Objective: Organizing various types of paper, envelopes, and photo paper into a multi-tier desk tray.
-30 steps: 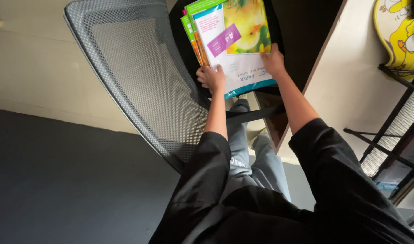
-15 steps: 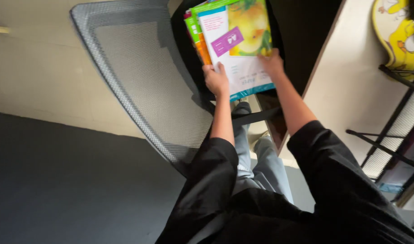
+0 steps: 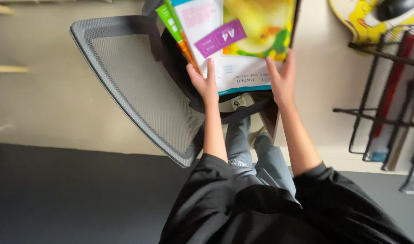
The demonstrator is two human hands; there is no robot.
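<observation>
Floor [image 3: 58,203]: a dark floor is seen at the bottom, and a pale floor is seen farther up.
Chair [image 3: 139,90]: a grey mesh chair back with a black rim is seen left of the arms, close beside the left hand.
Wire rack [image 3: 387,104]: a black rack is seen on the right side, well apart from the hands, with flat things stood in it.
Paper packs [image 3: 238,40]: a stack of flat packs is held up at the top middle. A yellow-green picture and a purple label are shown on the front pack. Green and orange edges are seen behind it, on the left.
Left hand [image 3: 204,83]: it is pressed on the lower left edge of the packs, fingers together and clamped on them.
Right hand [image 3: 281,81]: it is laid flat on the lower right part of the front pack, fingers together and straight.
</observation>
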